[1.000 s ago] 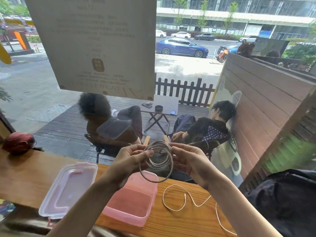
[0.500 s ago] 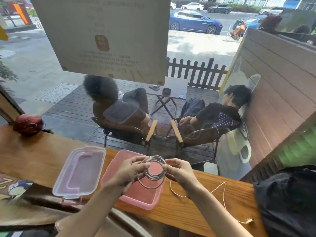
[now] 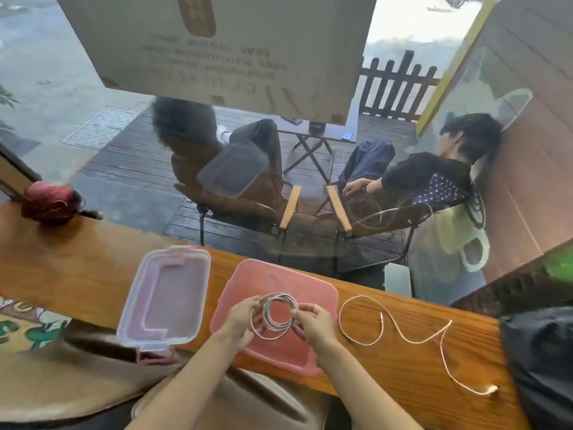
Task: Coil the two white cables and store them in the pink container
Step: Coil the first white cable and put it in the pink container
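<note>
Both hands hold the coiled white cable (image 3: 274,316) over the open pink container (image 3: 313,293); the left hand (image 3: 240,321) pinches its left side, the right hand (image 3: 313,324) its right. The second white cable (image 3: 403,335) lies loose on the wooden counter (image 3: 77,268), right of the container; the clear lid (image 3: 164,296) sits left of it

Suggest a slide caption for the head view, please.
Both hands, left hand and right hand, hold a coiled white cable over the open pink container; second cable lies uncoiled beside it.

Window sign (image 3: 217,51) lettering mirrored, unreadable.
</note>
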